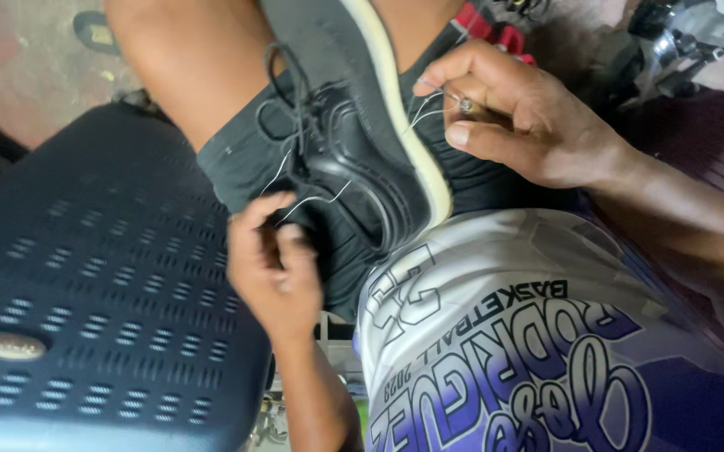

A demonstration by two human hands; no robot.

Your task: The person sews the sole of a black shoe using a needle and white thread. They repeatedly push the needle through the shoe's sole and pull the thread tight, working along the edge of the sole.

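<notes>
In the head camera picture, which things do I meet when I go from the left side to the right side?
Dark plastic stool → left hand pinching thread → black shoe with pale sole → right hand holding a small needle-like tool.

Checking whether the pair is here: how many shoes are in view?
1. A black shoe with a pale sole lies on the lap, between the left hand and right hand; others may be hidden.

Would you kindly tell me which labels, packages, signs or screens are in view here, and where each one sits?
Printed lettering: across the front of the white and purple jersey, lower right; purple and dark block and script characters.
Oval badge: on the dark perforated plastic chair, lower left; small, pale brown.
No packages, signs or screens.
</notes>
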